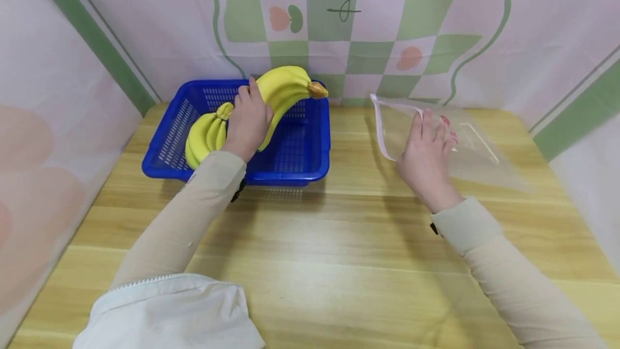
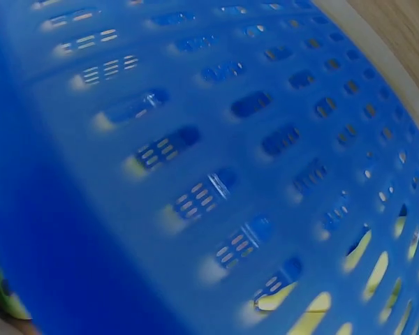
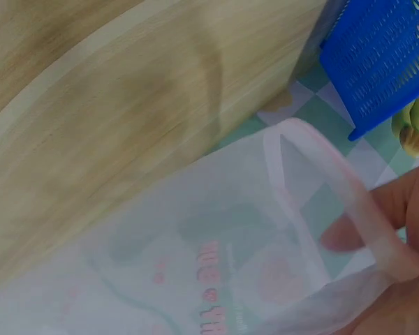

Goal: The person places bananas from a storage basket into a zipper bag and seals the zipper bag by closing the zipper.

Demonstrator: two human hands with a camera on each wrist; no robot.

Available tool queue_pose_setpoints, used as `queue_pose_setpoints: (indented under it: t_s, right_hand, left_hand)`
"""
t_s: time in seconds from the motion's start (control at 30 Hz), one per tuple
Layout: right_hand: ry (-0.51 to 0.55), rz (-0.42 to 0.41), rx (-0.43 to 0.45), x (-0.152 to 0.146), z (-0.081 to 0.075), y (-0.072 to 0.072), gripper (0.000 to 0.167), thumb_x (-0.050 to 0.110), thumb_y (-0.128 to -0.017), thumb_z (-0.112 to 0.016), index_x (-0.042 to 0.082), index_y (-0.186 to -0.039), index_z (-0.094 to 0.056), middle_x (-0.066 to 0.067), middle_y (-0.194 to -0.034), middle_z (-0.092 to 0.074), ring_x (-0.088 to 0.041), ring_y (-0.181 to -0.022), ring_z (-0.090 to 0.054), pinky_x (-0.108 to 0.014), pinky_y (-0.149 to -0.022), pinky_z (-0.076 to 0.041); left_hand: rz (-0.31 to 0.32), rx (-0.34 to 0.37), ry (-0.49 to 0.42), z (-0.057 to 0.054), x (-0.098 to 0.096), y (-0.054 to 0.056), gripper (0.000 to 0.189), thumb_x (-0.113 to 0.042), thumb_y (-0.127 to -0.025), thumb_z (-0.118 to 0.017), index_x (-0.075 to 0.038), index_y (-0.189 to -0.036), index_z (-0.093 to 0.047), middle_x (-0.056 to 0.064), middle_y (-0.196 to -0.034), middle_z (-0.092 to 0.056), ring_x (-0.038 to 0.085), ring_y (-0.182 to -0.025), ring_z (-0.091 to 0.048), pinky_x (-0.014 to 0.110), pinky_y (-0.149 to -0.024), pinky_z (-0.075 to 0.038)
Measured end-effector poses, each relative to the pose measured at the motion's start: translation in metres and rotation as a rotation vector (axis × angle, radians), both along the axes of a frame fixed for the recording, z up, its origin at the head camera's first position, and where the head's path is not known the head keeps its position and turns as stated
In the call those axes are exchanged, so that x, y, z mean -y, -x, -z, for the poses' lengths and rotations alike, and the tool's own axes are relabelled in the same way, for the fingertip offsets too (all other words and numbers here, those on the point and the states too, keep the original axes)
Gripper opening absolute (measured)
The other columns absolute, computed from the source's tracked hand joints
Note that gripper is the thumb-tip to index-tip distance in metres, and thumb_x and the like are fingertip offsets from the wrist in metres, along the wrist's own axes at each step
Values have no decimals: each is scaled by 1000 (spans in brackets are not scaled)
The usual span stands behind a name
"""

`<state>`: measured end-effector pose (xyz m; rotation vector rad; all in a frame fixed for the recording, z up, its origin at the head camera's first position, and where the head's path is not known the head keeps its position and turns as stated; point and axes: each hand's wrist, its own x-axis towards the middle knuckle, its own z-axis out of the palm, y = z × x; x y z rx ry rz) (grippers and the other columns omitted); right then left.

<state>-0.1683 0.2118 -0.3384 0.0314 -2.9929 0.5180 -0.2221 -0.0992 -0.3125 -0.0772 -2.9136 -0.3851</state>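
Note:
My left hand [image 1: 248,123] grips a large bunch of yellow bananas [image 1: 286,82], its brown stem end pointing right past the basket's back rim. A smaller banana bunch [image 1: 205,136] lies in the blue basket [image 1: 321,168], left of that hand. In the left wrist view the slotted basket wall [image 2: 265,174] fills the picture, hiding the left fingers. On the right, my right hand [image 1: 426,158] pinches a clear plastic bag [image 1: 479,144] near its pink-edged mouth, which gapes toward the basket. The right wrist view shows the bag's pink lettering [image 3: 209,286] and the thumb [image 3: 346,234] at the mouth.
A wooden table [image 1: 315,263] carries the basket and runs back to a fabric backdrop [image 1: 334,15] with green and white checks. More printed fabric [image 1: 63,96] stands along the left side.

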Motion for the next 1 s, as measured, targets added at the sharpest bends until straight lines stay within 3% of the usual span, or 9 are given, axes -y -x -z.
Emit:
queue_pose_setpoints:
  t_s: [0.23,0.47,0.73,1.0]
  right_hand:
    - [81,-16,56,0,-2,2,94,-3,-75,-45,1,-151,11,-17,-158,20,-62,-136,9,-75,-107,4]
    - [113,-12,58,0,-5,2,93,-1,-77,-44,-1,-150,13,-14,-157,24,-59,-137,15,-74,-107,8]
    - [135,0,49,0,-11,4,96,0,-76,-47,-2,-150,15,-15,-157,24,-57,-137,21,-74,-106,11]
    - [170,11,37,-2,-12,6,101,-1,-76,-50,0,-148,20,-16,-155,28,-58,-136,20,-72,-108,10]
  left_hand:
    - [32,-132,-74,-4,-2,2,53,-22,-102,-41,2,-146,-25,30,-140,-32,43,-124,-43,45,-77,-55]
    - [31,-146,40,-8,-10,-1,54,-25,-103,-40,-1,-148,-25,24,-138,-45,41,-115,-51,48,-82,-53]
    - [39,-167,-5,-11,-28,-1,57,-29,-102,-43,-7,-151,-21,24,-134,-43,38,-108,-53,46,-80,-53]
    - [108,-208,47,-15,-49,-4,58,-27,-101,-46,-6,-150,-23,21,-133,-45,35,-110,-53,43,-89,-50]
